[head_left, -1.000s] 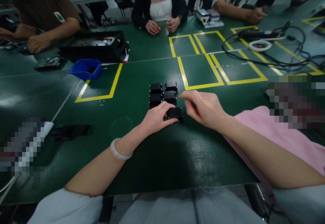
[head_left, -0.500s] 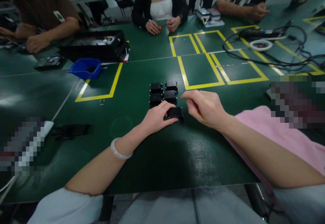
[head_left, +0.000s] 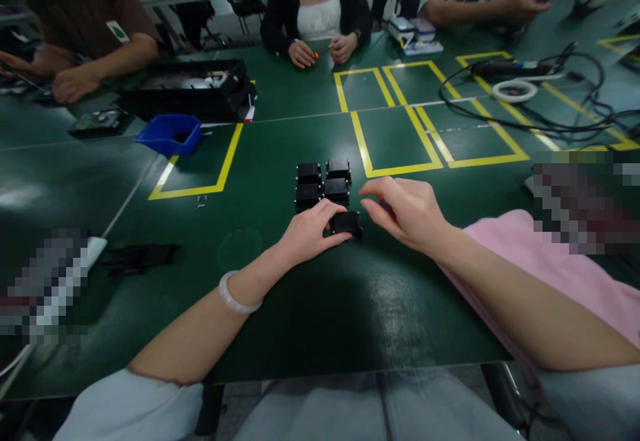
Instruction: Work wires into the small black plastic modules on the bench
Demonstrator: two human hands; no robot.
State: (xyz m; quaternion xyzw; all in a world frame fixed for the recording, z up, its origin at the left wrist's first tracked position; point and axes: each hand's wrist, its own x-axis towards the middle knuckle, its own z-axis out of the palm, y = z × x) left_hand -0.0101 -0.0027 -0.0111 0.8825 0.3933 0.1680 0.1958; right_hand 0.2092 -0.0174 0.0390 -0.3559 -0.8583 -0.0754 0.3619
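My left hand [head_left: 316,231] is closed around the left side of a small black rectangular housing [head_left: 347,222], thumb on the near side and fingers on the far side. The housing rests on the green table, with shiny screw-like bits at its corners. Just beyond it, several similar black housings [head_left: 336,190] stand grouped in two rows. To the right, my right hand [head_left: 411,213] hovers apart from the housing. Its index finger and thumb are separated, nothing visible between them; the other fingers are curled and partly hidden.
Small metal screws [head_left: 201,202] lie left, near a blue bin [head_left: 173,134]. Behind is a long black casing [head_left: 185,91]. Dark parts [head_left: 143,258] lie at left, pink cloth [head_left: 520,254] at right. Cables [head_left: 540,124] coil far right. Three people sit opposite.
My right hand's thumb and index finger have spread apart, the thumb moving left. My left hand keeps its hold on the housing. The person at far right has brought their hands closer together.
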